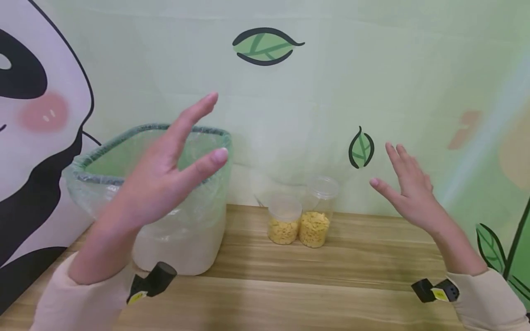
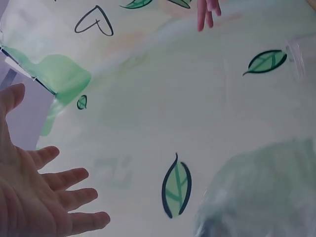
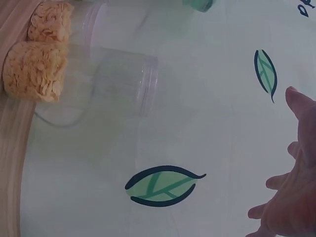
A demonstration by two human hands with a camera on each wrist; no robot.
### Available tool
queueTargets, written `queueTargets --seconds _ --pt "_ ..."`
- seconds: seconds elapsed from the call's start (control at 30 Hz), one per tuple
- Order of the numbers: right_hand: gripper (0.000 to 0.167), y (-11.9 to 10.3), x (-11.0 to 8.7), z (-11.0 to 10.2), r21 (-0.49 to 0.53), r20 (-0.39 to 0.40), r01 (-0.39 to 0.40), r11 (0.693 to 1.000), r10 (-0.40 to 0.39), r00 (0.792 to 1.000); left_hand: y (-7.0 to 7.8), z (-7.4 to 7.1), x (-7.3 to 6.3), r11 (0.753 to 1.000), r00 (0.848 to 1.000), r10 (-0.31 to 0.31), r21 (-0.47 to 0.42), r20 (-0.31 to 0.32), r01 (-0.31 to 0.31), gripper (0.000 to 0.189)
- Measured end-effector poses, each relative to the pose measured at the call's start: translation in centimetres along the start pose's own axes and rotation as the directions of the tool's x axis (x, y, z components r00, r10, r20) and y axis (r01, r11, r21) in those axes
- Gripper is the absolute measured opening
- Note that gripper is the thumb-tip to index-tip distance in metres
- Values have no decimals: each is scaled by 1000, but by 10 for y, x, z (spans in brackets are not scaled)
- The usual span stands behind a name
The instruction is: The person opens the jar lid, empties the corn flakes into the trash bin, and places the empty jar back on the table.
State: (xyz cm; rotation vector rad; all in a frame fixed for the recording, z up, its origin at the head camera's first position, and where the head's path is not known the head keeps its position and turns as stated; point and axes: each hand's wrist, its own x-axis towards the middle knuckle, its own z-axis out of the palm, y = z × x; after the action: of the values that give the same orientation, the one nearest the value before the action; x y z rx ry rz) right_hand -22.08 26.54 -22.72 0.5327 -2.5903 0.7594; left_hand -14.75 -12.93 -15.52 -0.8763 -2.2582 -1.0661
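Observation:
My left hand [image 1: 159, 177] is raised in front of the lined bin, fingers spread and nothing held. In the left wrist view the fingers of that left hand [image 2: 34, 197] are straight and apart. My right hand [image 1: 411, 193] is lifted over the table's right side, thumb apart from the fingers, holding nothing. Between the hands, against the wall, stand a short clear jar [image 1: 283, 227] and a taller clear jar [image 1: 314, 227], side by side. Both are lidded and partly filled with yellow flakes. The right wrist view shows the right hand [image 3: 291, 192] well away from the taller jar [image 3: 37, 71].
A whitish bin [image 1: 182, 248] with a green translucent liner folded over its rim stands at the left on the wooden table [image 1: 265, 303]. Behind it hangs a pale green backdrop [image 1: 314, 105] with printed leaves and a panda [image 1: 41, 151]. Each sleeve carries a small black camera.

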Motion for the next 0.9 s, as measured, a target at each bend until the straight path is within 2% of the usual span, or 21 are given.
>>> queueTargets --seconds 0.2,0.4,0.53,0.67,0.9 --pt "74 1 -3 10 91 -21 36 995 -34 999 8 21 -2 991 999 -42 -128 -16 39 63" --pt "74 4 -5 20 172 -49 56 983 -49 998 7 41 -2 964 997 -75 -258 -17 68 66" --pt "74 7 -7 27 213 -57 32 976 -21 998 4 54 -1 934 996 -80 -351 -29 65 67" --pt "74 9 -10 34 250 -50 -26 968 40 998 1 67 0 906 995 -99 -417 -33 76 68" --pt "73 13 -13 45 337 -50 -57 940 78 996 -8 91 4 888 992 -115 -453 -51 80 67"
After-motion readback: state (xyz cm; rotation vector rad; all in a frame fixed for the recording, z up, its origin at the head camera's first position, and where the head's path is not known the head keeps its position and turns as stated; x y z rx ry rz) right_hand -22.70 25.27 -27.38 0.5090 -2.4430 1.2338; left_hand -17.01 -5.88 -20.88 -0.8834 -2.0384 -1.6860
